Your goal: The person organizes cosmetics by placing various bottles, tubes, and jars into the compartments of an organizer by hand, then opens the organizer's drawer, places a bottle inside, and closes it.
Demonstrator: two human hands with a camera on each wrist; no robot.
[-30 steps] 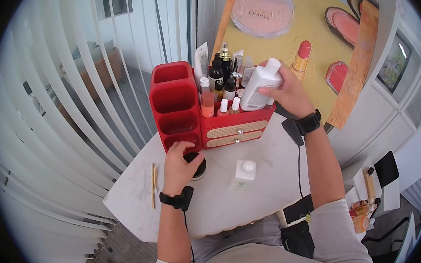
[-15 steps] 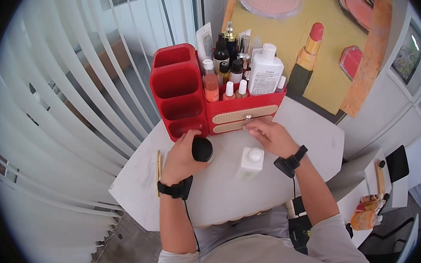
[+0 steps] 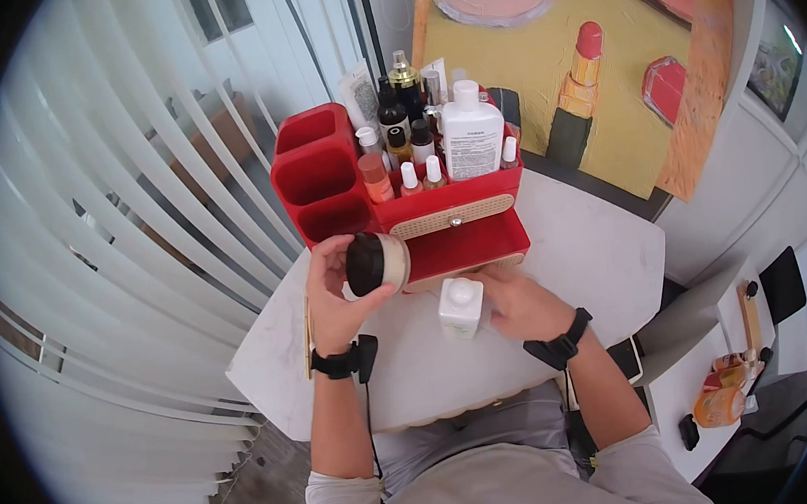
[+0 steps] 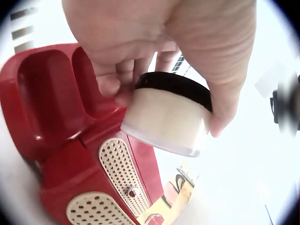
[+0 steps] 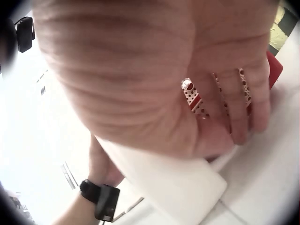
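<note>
My left hand grips a jar with a black lid, tilted on its side above the table in front of the red organizer. In the left wrist view, thumb and fingers lie around the jar at its lid. The organizer's lower drawer stands pulled out. My right hand is at that drawer's front, its fingertips and the knob hidden in the head view. Just left of this hand, a white square bottle stands upright; the right wrist view shows its side beneath the palm.
Bottles and tubes fill the organizer's right part, among them a large white bottle. Gold sticks lie left of my left hand. A painting leans behind, and blinds hang at the left.
My right hand has let go of the large white bottle in the organizer, come down to the lower drawer and pulled it out. The left hand has taken the jar and lifted and tilted it.
</note>
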